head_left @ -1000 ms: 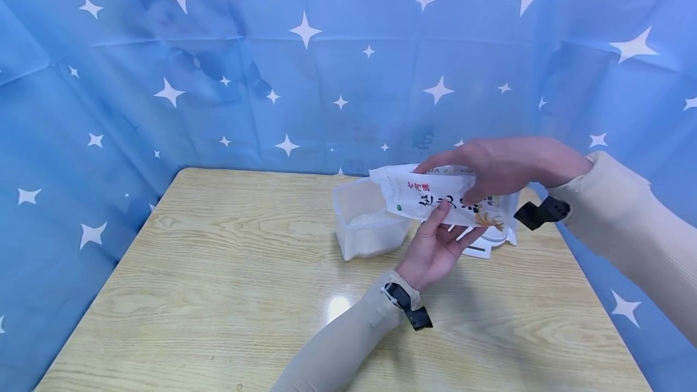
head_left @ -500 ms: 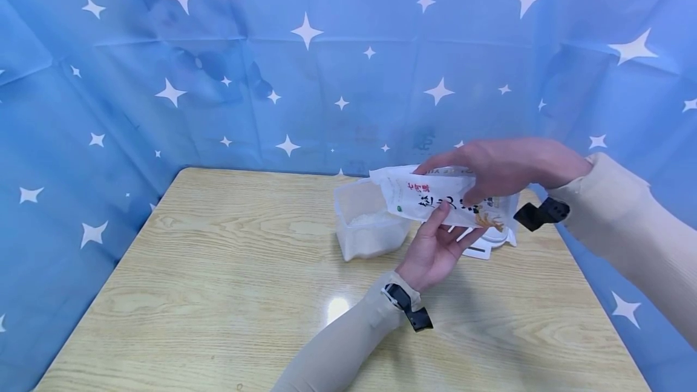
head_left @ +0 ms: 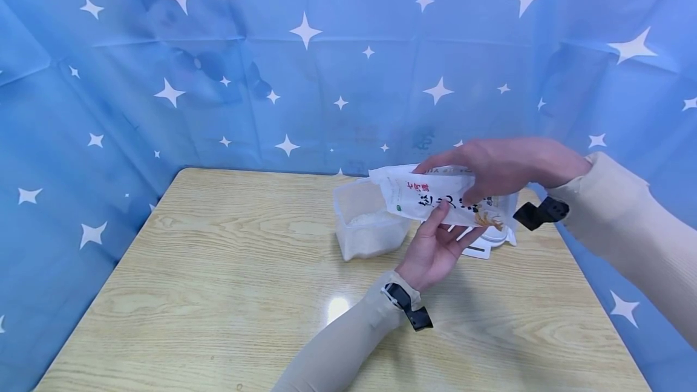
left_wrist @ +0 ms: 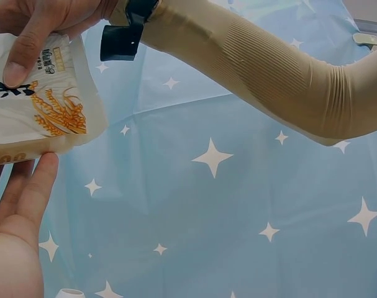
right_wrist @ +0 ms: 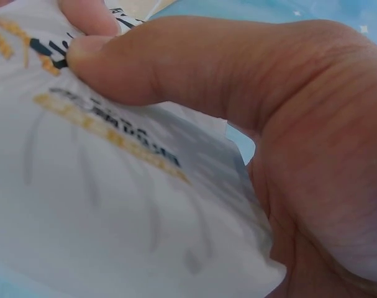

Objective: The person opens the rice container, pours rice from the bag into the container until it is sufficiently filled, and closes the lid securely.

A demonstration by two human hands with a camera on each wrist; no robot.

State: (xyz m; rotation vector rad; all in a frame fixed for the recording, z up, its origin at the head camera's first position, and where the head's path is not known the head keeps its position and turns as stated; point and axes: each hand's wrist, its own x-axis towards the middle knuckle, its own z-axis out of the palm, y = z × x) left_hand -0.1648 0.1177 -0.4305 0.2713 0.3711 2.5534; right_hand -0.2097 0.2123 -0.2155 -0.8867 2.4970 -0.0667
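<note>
A white printed rice bag [head_left: 403,192] lies tilted in both hands, its left end over the rim of a translucent plastic box [head_left: 373,242]. White rice [head_left: 370,218] shows inside that box. My right hand [head_left: 503,162] grips the bag from above, thumb pressed on its front. From below, my left hand [head_left: 430,256] holds it, with the thumb on the printed face and the fingers under the lower edge. In the left wrist view, golden rice ears [left_wrist: 61,115] are printed near the bag's right end. The right thumb [right_wrist: 126,65] dents the bag in the right wrist view.
Behind the bag, partly hidden, are a round white item [head_left: 495,236] and a flat white piece with a dark slot [head_left: 477,251]. The wooden table [head_left: 218,295] ends at the back against a blue star-patterned curtain [head_left: 348,77].
</note>
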